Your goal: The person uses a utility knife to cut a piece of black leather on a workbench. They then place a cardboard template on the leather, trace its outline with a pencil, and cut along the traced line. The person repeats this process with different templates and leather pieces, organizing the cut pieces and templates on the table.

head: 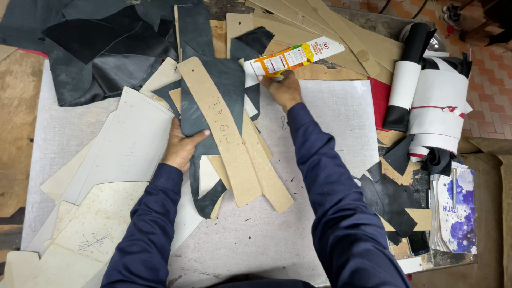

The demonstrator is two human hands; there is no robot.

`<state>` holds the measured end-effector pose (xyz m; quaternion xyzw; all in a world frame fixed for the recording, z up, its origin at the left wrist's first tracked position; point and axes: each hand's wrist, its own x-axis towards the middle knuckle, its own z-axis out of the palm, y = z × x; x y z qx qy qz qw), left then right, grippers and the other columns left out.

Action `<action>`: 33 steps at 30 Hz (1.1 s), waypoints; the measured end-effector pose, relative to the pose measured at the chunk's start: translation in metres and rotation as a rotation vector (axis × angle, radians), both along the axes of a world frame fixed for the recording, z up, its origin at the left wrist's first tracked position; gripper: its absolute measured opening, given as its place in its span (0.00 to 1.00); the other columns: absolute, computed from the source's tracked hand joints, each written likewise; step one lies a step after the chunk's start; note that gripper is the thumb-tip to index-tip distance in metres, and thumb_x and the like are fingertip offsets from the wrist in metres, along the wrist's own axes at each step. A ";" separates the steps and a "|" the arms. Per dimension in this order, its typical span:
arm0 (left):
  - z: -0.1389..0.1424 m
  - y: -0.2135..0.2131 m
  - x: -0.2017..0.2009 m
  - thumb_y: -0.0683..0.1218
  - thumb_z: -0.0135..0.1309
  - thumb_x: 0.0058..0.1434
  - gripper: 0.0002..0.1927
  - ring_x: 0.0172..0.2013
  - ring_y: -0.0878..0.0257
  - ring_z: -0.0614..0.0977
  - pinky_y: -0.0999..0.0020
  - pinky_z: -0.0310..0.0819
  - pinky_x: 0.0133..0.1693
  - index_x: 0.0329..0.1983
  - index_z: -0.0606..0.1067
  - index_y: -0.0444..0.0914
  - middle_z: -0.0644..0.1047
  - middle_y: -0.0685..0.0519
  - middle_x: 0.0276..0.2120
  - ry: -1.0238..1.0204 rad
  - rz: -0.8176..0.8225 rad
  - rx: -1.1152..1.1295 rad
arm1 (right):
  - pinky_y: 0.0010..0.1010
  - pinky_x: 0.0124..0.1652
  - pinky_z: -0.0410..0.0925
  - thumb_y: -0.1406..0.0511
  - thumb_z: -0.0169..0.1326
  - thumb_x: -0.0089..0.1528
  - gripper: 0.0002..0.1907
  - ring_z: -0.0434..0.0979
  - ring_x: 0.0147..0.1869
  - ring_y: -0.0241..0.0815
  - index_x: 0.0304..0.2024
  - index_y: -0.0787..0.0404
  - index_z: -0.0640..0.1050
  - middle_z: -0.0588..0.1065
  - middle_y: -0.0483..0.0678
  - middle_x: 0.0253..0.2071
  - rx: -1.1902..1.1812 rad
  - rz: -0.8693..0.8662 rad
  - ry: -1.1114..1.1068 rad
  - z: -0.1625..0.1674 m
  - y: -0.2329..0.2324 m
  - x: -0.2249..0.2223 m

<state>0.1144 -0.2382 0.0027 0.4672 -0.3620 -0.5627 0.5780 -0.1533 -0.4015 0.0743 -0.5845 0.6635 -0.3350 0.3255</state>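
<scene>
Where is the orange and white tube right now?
In the head view, upper centre: the orange and white tube is held in the right hand, above the dark leather piece.
</scene>
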 end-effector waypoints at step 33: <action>0.034 0.148 0.097 0.30 0.58 0.54 0.37 0.54 0.61 0.79 0.68 0.78 0.53 0.67 0.63 0.37 0.76 0.49 0.55 -0.007 0.240 0.004 | 0.48 0.56 0.64 0.60 0.70 0.47 0.60 0.67 0.60 0.59 0.69 0.67 0.45 0.60 0.69 0.62 0.158 -0.482 0.270 0.014 0.013 0.137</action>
